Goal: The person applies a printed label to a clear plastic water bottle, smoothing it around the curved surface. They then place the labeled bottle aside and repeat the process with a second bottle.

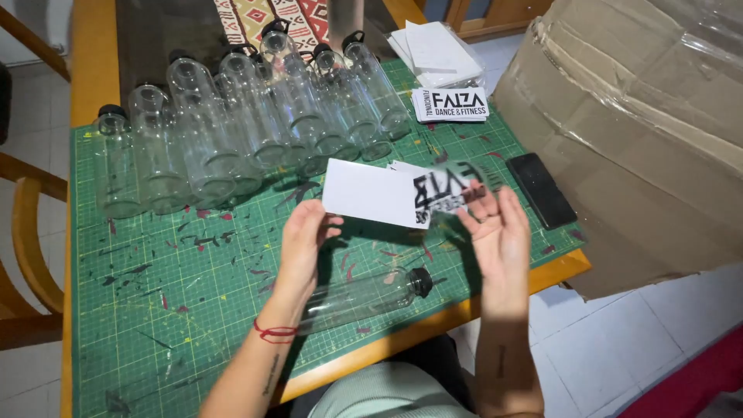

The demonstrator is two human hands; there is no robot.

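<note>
Brightness: we see even, fairly bright indoor light.
Shadows: our hands throw soft shadows onto the green gridded cutting mat (pixel 193 271), falling toward us.
Glare: pale highlights run along the row of clear plastic bottles with black caps (pixel 232 131).
Blur: the white rectangular sticker sheet with black lettering (pixel 387 193) smears at its right end.
Edges: we notice slight wide-angle bending at the wooden table edges.

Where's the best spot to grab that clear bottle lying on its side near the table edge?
Grip the clear bottle around the middle of its body, coming down from above. It lies flat on the green mat, cap pointing right, so the long round barrel is exposed, though the left hand is above it.
</note>
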